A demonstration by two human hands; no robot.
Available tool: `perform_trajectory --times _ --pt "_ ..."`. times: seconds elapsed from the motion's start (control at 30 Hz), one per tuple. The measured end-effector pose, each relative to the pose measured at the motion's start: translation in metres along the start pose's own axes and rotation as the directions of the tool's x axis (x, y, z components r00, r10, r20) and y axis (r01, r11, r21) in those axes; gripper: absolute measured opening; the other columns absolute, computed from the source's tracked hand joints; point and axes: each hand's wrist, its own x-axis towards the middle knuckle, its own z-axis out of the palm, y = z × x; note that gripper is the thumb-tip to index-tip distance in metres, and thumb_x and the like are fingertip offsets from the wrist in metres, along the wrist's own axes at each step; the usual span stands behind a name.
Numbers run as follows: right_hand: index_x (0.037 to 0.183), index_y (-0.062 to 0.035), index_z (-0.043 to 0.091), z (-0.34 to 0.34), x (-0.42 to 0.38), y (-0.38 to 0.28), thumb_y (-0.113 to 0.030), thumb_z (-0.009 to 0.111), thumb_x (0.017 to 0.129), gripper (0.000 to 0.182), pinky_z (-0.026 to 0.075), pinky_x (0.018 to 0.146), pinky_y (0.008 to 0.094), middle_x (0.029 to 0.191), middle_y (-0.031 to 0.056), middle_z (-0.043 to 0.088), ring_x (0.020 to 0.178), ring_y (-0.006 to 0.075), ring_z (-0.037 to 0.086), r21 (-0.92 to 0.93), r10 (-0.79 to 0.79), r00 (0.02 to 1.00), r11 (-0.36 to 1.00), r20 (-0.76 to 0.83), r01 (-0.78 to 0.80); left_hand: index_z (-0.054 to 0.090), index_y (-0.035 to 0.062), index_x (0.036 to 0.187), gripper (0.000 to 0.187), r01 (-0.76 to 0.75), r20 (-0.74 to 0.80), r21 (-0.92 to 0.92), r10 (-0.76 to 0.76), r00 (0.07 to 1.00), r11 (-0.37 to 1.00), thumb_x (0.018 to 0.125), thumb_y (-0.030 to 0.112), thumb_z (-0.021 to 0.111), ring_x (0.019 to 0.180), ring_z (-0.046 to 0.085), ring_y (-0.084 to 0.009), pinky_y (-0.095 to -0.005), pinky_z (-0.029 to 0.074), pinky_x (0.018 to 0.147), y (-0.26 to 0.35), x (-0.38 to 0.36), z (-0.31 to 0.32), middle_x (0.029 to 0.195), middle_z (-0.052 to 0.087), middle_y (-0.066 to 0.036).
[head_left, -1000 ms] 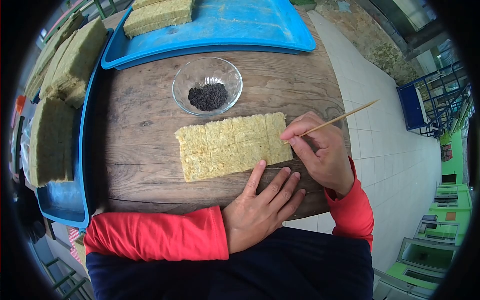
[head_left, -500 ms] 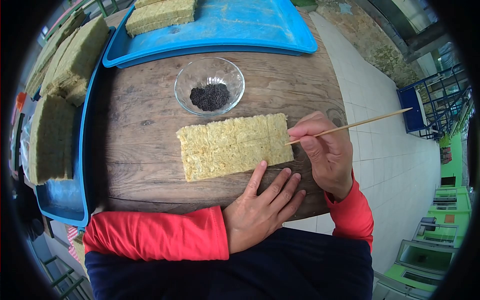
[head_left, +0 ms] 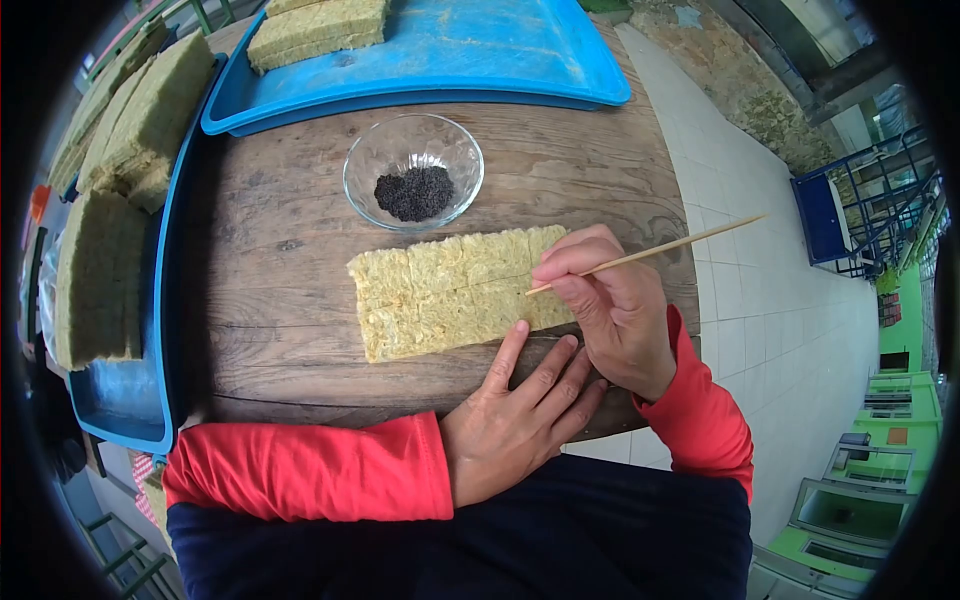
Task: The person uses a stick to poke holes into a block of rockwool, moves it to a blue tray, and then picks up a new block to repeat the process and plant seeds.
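A yellowish rockwool slab [head_left: 430, 295], scored into blocks, lies flat on the wooden table. My right hand [head_left: 620, 315] pinches a thin wooden skewer [head_left: 680, 242] over the slab's right part, its tip close to the surface there. Spread on the table along the near edge, my left hand [head_left: 525, 415] has its index fingertip against the slab. Just beyond the slab stands a clear glass bowl [head_left: 365, 190] with small black seeds [head_left: 415, 193] in the bottom.
At the back a blue tray [head_left: 480, 75] carries rockwool slabs [head_left: 320, 32]. Another blue tray [head_left: 120, 400] on the left holds several upright slabs [head_left: 100, 280]. The wooden table [head_left: 270, 300] ends on the right above a tiled floor [head_left: 760, 340].
My right hand has moved left with the skewer, bringing its tip from the slab's right edge further over the slab. My left hand stays in nearly the same place.
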Motion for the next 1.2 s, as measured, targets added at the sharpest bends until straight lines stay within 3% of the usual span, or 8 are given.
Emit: perform_trajectory --times 0.67,0.77,1.2 --pt "0.089 -0.0062 0.067 -0.0019 0.0034 -0.0058 -0.006 0.062 0.082 0.008 0.049 0.062 0.0318 0.082 0.0050 0.064 0.079 0.0218 0.059 -0.088 -0.004 0.999 0.996 0.047 0.008 0.048 0.0150 0.128 0.074 -0.004 0.000 0.022 0.004 1.000 1.000 0.064 0.045 0.070 0.128 0.035 -0.0285 -0.0663 0.018 0.102 0.0000 -0.0003 -0.0006 0.128 0.046 -0.010" --pt "0.089 -0.0035 0.066 -0.0027 0.0030 -0.0057 -0.005 0.061 0.083 0.007 0.047 0.069 0.0298 0.083 0.0090 0.061 0.079 0.0209 0.059 -0.085 -0.003 0.997 0.996 0.081 0.010 0.047 0.0149 0.128 0.074 -0.009 0.006 0.020 0.009 1.000 1.000 0.064 0.045 0.070 0.128 0.036 -0.0284 -0.0663 0.018 0.103 -0.0002 -0.0003 -0.0009 0.128 0.046 -0.010" --pt "0.088 -0.0037 0.066 -0.0042 0.0037 -0.0067 -0.006 0.061 0.083 0.007 0.046 0.069 0.0304 0.081 0.0075 0.063 0.080 0.0215 0.058 -0.105 0.015 0.995 0.994 0.102 -0.004 0.046 0.0146 0.130 0.074 -0.003 0.006 0.035 0.003 1.000 0.999 0.066 0.046 0.069 0.128 0.035 -0.0285 -0.0656 0.018 0.103 0.0006 -0.0004 -0.0004 0.129 0.045 -0.010"
